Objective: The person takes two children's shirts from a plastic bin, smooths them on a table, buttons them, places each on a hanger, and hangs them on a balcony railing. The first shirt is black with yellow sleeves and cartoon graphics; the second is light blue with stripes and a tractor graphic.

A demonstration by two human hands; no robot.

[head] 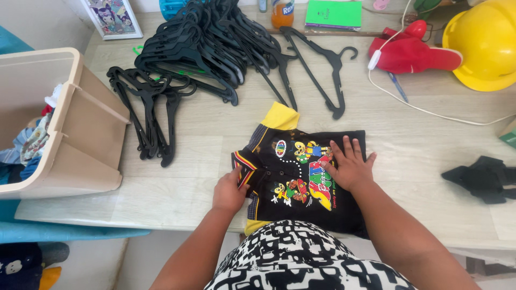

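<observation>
Small black shirt (pixel 301 177) w/ yellow sleeves and a bright cartoon print lies folded on the pale wood surface (pixel 177 145), near its front edge, just ahead of the person. Right hand (pixel 349 166) rests flat on the print, fingers spread, palm down, holding nothing. Left hand (pixel 230 190) is curled at the shirt's collar side, fingers pinching the striped edge. Both forearms reach in from below. Far side: green flat packet (pixel 333 13) w/ dark lettering, orange bottle (pixel 282 12) w/ a label, framed cartoon picture (pixel 113 17) at top left. Pile of black hangers (pixel 204 48) behind the shirt; beige bin (pixel 59 123) w/ clothes at left; yellow hard hat (pixel 484 43) top right.
</observation>
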